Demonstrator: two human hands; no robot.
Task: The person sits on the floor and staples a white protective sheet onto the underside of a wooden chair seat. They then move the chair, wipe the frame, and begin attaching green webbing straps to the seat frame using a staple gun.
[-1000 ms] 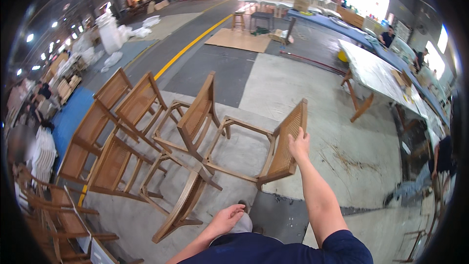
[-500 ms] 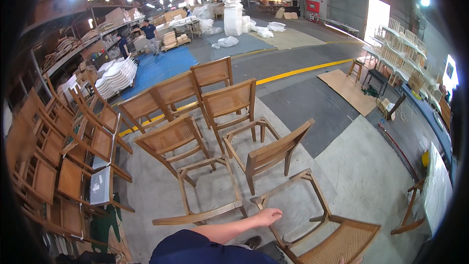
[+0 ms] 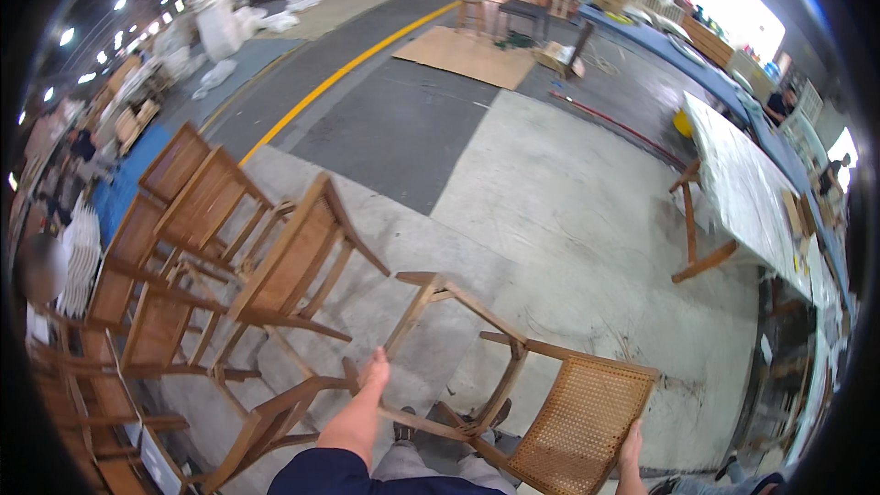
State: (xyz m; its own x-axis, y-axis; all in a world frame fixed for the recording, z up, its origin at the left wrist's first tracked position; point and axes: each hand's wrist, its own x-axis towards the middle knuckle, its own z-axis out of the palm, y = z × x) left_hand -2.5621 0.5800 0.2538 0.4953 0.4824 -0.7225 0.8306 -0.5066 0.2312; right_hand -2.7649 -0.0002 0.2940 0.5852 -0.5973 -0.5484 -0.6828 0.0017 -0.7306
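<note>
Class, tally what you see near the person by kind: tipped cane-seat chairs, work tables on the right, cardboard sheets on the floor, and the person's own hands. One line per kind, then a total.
Tipped cane-seat chair: 1
Work table: 1
Cardboard sheet: 1
Hands: 2, left hand and right hand
Total: 5

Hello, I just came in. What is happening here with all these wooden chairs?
A person is handling a wooden chair with a woven cane seat, which lies tipped over on the concrete floor with its legs pointing away. The right hand grips the edge of the cane seat, and the left hand reaches to the chair's frame near a leg. To the left stands a cluster of similar wooden chairs, some tipped. A long worktable stands on the right.
</note>
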